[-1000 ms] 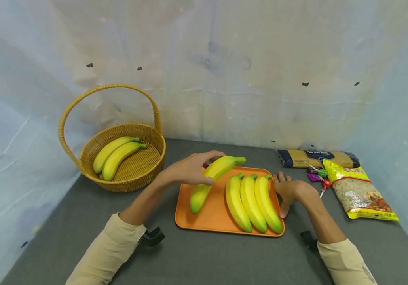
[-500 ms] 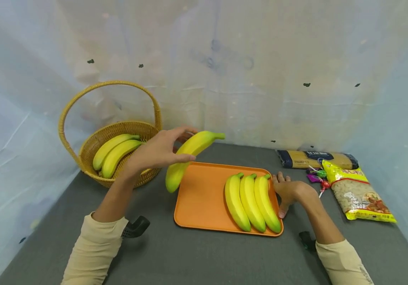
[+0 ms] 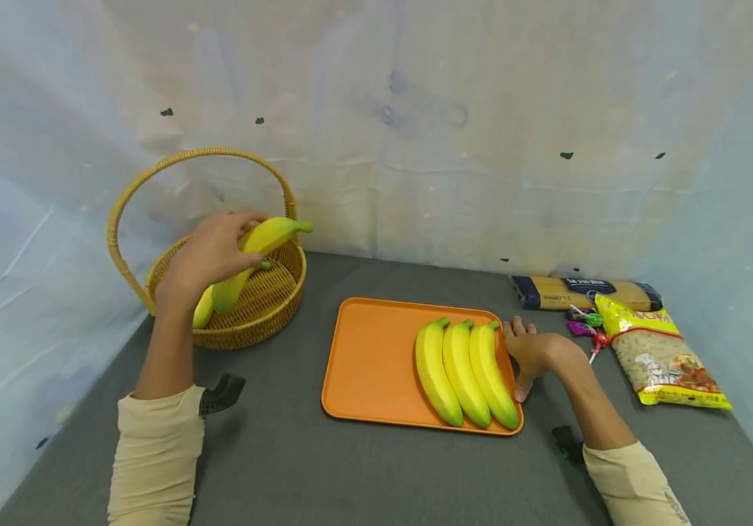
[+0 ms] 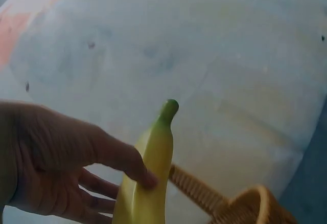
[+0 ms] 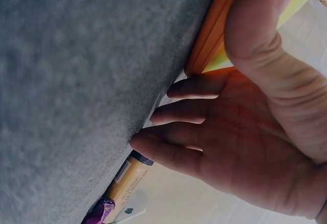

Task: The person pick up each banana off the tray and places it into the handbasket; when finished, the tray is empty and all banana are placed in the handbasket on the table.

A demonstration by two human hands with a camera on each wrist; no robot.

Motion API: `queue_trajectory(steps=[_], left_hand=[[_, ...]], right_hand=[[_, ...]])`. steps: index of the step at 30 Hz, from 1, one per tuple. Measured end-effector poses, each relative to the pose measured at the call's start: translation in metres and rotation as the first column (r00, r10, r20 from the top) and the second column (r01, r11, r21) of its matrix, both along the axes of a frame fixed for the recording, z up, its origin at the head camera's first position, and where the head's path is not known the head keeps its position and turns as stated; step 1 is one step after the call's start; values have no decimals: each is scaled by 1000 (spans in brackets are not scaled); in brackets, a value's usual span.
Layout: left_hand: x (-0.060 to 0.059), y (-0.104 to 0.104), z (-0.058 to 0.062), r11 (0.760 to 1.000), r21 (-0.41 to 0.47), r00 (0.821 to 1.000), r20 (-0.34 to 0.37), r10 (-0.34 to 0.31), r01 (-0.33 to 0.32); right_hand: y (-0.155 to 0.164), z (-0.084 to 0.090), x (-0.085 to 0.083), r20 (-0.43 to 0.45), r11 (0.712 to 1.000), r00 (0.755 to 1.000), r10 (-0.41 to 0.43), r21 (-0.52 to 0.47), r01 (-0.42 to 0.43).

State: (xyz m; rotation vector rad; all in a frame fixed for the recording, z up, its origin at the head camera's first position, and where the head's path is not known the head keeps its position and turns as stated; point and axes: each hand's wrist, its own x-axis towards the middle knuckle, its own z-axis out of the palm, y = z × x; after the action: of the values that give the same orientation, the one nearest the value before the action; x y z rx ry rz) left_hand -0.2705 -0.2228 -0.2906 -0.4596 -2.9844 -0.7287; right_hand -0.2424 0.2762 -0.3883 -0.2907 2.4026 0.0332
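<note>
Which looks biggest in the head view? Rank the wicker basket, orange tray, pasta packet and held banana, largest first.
1. Wicker basket and orange tray: too alike to split.
3. Pasta packet.
4. Held banana, partly hidden by the left hand, so unsure.

Five bananas: three on one orange tray (image 3: 363, 365), one held banana (image 3: 251, 256), one in one wicker basket (image 3: 264, 314). One spaghetti packet (image 3: 583, 292), one snack bag (image 3: 662, 358).
</note>
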Motion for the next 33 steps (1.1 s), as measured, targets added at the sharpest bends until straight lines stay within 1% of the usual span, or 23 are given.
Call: queue_trajectory(steps=[3, 5, 8, 12, 13, 15, 17, 20, 23, 27, 30, 33], left_hand=[[-10, -8, -10, 999, -32, 1000, 13, 5, -4], [-17, -11, -18, 999, -52, 999, 46, 20, -17], [-27, -13, -31, 994, -102, 993, 106, 49, -39], [-36, -15, -49, 984, -161, 977, 187, 100, -70], [-38, -15, -53, 981, -176, 972, 208, 112, -76], [-41, -15, -59, 975, -201, 958, 250, 139, -89], [-43, -15, -65, 969, -226, 947, 278, 164, -102], [-45, -16, -70, 961, -252, 935, 297, 192, -117], [-46, -17, -72, 958, -257, 923, 320, 211, -130], [-46, -17, -73, 959, -247, 912, 344, 223, -141], [-45, -16, -72, 958, -250, 915, 338, 220, -138], [-46, -11, -71, 958, -256, 927, 312, 208, -129]], right_hand=[[1, 0, -1, 11, 1000, 1000, -12, -12, 12], [2, -1, -2, 15, 999, 1000, -16, -28, 17], [8, -8, -4, 18, 999, 1000, -16, -43, 17], [11, -13, -6, 13, 999, 1000, -25, -38, 25], [10, -12, -6, 11, 999, 1000, -25, -34, 26], [15, -19, -10, 13, 1000, 1000, -21, -21, 21], [21, -26, -14, 14, 1000, 1000, -12, -14, 12], [29, -36, -18, 11, 1000, 1000, 1, -20, 0], [31, -39, -19, 2, 1000, 1000, 5, -24, -5], [21, -27, -13, 7, 1000, 1000, -7, -18, 7], [12, -13, -6, 8, 999, 1000, -20, -25, 20], [5, -4, 0, 5, 1000, 1000, -22, -13, 22]])
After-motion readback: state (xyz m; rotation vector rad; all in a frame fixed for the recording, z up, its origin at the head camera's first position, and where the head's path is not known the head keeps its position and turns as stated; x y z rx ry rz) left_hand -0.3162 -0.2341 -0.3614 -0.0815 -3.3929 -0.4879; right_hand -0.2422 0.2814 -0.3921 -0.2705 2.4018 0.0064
